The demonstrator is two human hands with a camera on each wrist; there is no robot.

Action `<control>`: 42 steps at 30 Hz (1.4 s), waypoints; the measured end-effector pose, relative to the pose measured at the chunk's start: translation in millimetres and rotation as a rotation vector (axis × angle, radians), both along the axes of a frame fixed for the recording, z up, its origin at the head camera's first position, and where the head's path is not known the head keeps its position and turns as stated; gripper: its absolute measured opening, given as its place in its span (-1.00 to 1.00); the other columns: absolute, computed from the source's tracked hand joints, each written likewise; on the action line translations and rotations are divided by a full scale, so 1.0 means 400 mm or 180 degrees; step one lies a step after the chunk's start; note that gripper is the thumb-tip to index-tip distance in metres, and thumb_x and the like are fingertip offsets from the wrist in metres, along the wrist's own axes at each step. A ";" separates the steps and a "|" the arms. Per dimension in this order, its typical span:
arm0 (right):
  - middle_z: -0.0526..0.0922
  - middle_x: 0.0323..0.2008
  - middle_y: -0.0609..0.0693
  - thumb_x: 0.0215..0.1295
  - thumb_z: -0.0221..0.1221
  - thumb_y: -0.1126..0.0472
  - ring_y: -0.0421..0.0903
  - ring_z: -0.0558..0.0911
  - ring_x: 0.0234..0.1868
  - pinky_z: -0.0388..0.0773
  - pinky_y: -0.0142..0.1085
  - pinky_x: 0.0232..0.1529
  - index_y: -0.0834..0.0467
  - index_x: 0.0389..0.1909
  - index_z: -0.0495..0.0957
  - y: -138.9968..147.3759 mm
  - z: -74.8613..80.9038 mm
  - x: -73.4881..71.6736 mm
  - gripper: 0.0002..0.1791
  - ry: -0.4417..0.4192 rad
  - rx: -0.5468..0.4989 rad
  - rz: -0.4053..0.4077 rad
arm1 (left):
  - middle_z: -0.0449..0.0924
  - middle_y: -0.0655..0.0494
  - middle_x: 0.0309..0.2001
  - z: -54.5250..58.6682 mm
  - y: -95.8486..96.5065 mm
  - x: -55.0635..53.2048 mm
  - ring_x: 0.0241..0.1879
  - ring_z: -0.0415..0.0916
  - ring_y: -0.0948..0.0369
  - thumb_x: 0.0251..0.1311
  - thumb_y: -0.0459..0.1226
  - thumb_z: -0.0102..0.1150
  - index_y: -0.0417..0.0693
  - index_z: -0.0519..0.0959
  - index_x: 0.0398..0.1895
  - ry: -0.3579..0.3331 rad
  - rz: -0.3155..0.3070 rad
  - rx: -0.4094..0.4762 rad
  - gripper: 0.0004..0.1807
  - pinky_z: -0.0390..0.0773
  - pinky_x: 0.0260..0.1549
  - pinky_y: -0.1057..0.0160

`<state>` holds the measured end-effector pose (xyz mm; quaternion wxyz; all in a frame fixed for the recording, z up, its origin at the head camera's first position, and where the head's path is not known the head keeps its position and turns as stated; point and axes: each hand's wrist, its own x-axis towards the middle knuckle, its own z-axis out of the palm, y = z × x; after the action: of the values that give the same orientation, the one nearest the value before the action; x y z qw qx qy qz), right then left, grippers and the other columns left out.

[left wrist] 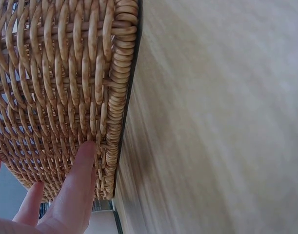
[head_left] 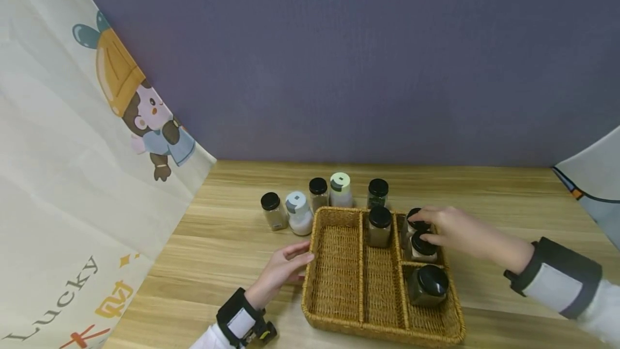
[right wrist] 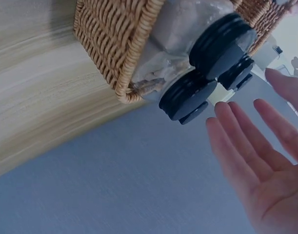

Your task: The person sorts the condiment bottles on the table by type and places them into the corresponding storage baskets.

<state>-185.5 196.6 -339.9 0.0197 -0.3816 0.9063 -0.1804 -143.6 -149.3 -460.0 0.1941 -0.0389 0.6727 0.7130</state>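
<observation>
A divided wicker basket (head_left: pixel 336 273) sits on the wooden table. My left hand (head_left: pixel 283 265) rests against its left wall, the fingers extended along the outer weave (left wrist: pixel 56 87) in the left wrist view. Over the back right compartment, my right hand (head_left: pixel 457 230) has its fingers spread just by the lids of two black-lidded glass jars, a rear jar (head_left: pixel 417 221) and a front jar (head_left: pixel 423 246). In the right wrist view those fingers (right wrist: pixel 236 141) are apart from the black lids (right wrist: pixel 222 46). A wider dark jar (head_left: pixel 428 285) stands in the front right compartment, and another jar (head_left: pixel 379 226) in the middle one.
Behind the basket stand a black-lidded jar (head_left: pixel 274 211), a white-capped shaker (head_left: pixel 299 214), a second jar (head_left: pixel 318 194), another shaker (head_left: pixel 341 192) and a dark jar (head_left: pixel 378 194). A grey-blue wall (head_left: pixel 363 69) closes off the back; a printed curtain (head_left: pixel 58 149) hangs at left.
</observation>
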 end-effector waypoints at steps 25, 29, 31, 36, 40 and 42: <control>0.59 -0.25 0.16 -0.03 0.26 0.36 -0.04 0.58 -0.36 0.58 -0.33 -0.45 0.31 -0.18 0.53 -0.029 0.029 -0.089 -0.68 0.0090 -0.0102 -0.0088 | 0.24 -0.27 0.18 -0.007 0.001 0.000 -0.10 0.48 0.03 0.03 -0.13 0.20 -0.33 0.22 0.19 0.0081 -0.0048 -0.0018 -0.29 0.57 -0.21 0.08; 0.59 -0.24 0.19 0.00 0.22 0.36 -0.03 0.58 -0.34 0.60 -0.29 -0.40 0.33 -0.18 0.52 -0.039 0.031 -0.105 -0.70 0.0030 -0.0152 -0.0118 | 0.24 -0.28 0.18 -0.008 0.001 0.001 -0.10 0.49 0.05 0.01 -0.11 0.21 -0.33 0.22 0.19 0.0099 -0.0070 -0.0015 -0.26 0.57 -0.21 0.09; 0.59 -0.23 0.20 0.02 0.20 0.37 -0.02 0.58 -0.32 0.60 -0.27 -0.38 0.34 -0.17 0.52 -0.044 0.032 -0.113 -0.70 -0.0016 -0.0166 -0.0135 | 0.24 -0.28 0.18 -0.008 0.001 0.001 -0.10 0.48 0.03 0.01 -0.11 0.21 -0.33 0.22 0.19 0.0081 -0.0061 -0.0015 -0.27 0.57 -0.21 0.09; 0.59 -0.24 0.19 0.02 0.18 0.41 0.00 0.58 -0.32 0.59 -0.27 -0.41 0.35 -0.15 0.52 -0.054 0.034 -0.136 -0.69 -0.0086 -0.0163 -0.0155 | 0.23 -0.28 0.18 -0.003 0.004 0.000 -0.07 0.46 -0.03 0.03 -0.16 0.20 -0.33 0.22 0.20 0.0027 -0.0010 0.0032 -0.30 0.57 -0.20 0.07; 0.59 -0.25 0.19 0.01 0.17 0.43 0.03 0.58 -0.31 0.59 -0.25 -0.39 0.36 -0.14 0.52 -0.064 0.034 -0.155 -0.68 -0.0113 -0.0128 -0.0149 | 0.22 -0.29 0.19 0.007 0.005 0.003 -0.05 0.43 -0.08 0.07 -0.21 0.16 -0.34 0.21 0.20 0.0009 -0.0013 0.0037 -0.34 0.56 -0.19 0.05; 0.59 -0.25 0.21 0.00 0.17 0.44 0.07 0.58 -0.29 0.59 -0.21 -0.35 0.38 -0.14 0.51 -0.070 0.035 -0.163 -0.68 -0.0115 -0.0109 -0.0137 | 0.23 -0.27 0.19 0.001 0.004 0.001 -0.06 0.45 -0.05 0.05 -0.18 0.18 -0.32 0.22 0.20 -0.0016 -0.0014 0.0027 -0.32 0.56 -0.19 0.06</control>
<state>-250.8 168.7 -326.0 0.0256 -0.3590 0.9106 -0.2031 -143.2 -147.9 -459.5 0.1975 -0.0383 0.6693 0.7153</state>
